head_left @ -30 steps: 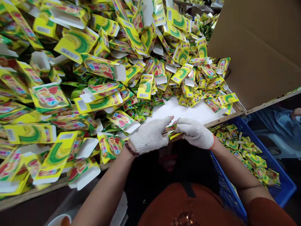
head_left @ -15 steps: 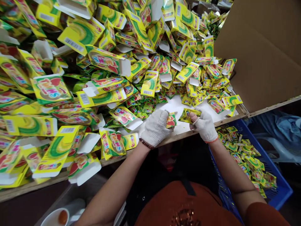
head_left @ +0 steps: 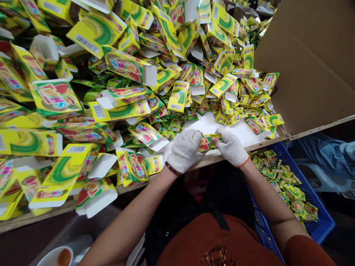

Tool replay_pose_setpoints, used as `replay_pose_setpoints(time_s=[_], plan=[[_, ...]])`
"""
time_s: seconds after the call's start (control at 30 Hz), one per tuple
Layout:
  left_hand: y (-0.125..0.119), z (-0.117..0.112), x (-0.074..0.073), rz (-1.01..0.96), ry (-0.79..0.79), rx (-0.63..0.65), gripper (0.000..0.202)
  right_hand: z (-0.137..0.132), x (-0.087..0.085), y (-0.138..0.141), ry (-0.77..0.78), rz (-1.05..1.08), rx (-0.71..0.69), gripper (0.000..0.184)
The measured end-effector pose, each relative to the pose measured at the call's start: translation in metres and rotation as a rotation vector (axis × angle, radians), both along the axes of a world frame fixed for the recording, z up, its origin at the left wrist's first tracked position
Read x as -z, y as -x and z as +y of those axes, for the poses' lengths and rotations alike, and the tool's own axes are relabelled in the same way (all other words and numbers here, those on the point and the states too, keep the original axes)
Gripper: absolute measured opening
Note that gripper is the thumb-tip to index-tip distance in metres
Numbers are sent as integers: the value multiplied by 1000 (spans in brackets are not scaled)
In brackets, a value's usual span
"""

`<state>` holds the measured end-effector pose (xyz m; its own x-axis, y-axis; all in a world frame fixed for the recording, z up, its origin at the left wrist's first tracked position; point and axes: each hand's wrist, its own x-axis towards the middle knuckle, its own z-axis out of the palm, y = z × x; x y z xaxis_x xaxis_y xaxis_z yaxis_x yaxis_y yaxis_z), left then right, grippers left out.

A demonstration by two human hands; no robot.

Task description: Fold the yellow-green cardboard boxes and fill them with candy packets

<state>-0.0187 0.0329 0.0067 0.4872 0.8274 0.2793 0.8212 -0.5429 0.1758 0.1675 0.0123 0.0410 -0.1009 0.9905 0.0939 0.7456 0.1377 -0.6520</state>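
Note:
My left hand (head_left: 185, 150), in a white knitted glove, is closed around a small printed box (head_left: 205, 143) at the table's front edge. From the right, my gloved right hand (head_left: 230, 147) pinches a yellow candy packet (head_left: 215, 136) against the box's right end. Whether the packet is partly inside the box cannot be made out, as my fingers hide that end. Just left of my left hand lies an open-flapped box (head_left: 148, 135). Small green packets (head_left: 173, 125) are heaped behind my hands on the white table surface (head_left: 206, 120).
A large pile of yellow and green boxes (head_left: 116, 66) covers the table's left and back. A brown cardboard sheet (head_left: 307, 66) stands at the right. Below it, a blue crate (head_left: 318, 225) holds filled boxes or packets. A white mug (head_left: 52, 258) is at the lower left.
My right hand has moved left with the yellow packet, bringing it up to the box in my left hand. The left hand has stayed nearly in place.

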Motion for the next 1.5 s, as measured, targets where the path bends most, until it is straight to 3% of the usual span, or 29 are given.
replay_pose_setpoints(time_s=[0.13,0.27,0.33,0.47,0.63,0.7,0.77,0.93,1.0,1.07,1.13,1.23,1.3,1.4,1.5], plan=[[1,0,2,-19,-23,-1,37,1,-5,-1,73,23,-91,17],[1,2,5,-82,-31,31,43,6,-6,4,-9,-22,-17,13],[2,2,6,-113,-45,12,45,7,-5,5,6,85,10,8],[4,1,7,-104,-33,-60,45,4,3,2,103,323,53,17],[0,1,-1,-53,14,-49,41,-2,10,9,-79,204,115,14],[-1,0,-3,-33,26,-60,39,-2,8,15,-78,161,85,7],[0,-1,-3,-18,22,-80,38,-2,4,19,30,192,28,8],[1,4,9,-109,-17,-126,49,-7,-4,23,400,522,12,35],[1,5,13,-197,-11,-75,56,-8,-3,24,458,542,-41,30],[2,2,13,-308,21,7,67,-6,-3,25,399,453,-81,20],[6,-4,9,-430,105,65,66,-2,-5,23,240,290,-130,16],[11,-13,4,-681,320,45,36,1,-12,16,1,75,-269,14],[12,-16,6,-891,479,18,25,2,-11,12,-84,63,-307,14],[12,-18,16,-1087,591,-39,32,0,3,10,-198,245,-132,13],[11,-20,22,-1101,567,-79,43,-2,27,10,-212,453,115,24]])
